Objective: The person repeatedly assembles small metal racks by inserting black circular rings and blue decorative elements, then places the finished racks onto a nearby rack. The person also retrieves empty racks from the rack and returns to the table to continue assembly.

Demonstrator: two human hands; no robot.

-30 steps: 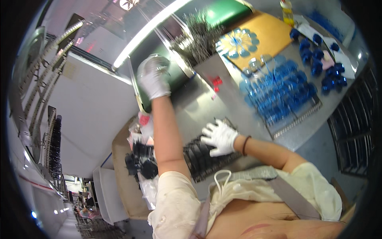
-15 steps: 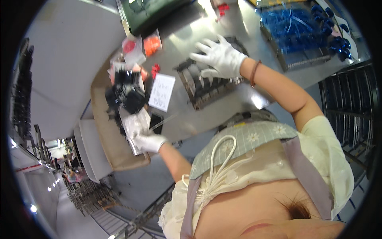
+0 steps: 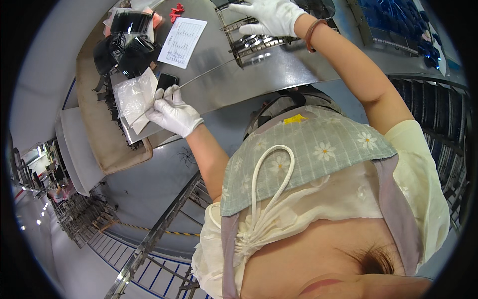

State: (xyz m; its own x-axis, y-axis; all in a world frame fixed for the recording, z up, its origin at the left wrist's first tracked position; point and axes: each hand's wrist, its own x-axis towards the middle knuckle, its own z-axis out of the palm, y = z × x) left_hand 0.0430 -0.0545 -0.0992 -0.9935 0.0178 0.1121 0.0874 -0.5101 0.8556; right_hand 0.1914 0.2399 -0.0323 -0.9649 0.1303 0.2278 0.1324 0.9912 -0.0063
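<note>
While right hand (image 3: 271, 15) rests flat, fingers spread, on wire rack (image 3: 249, 42), left hand (image 3: 172, 112) pinches thin rod (image 3: 199, 78).

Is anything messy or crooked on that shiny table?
A little. The thin metal rod in the left hand lies slantwise across the table. The black parts and clear plastic bags sit in a loose heap. Nothing looks spilled or broken.
</note>
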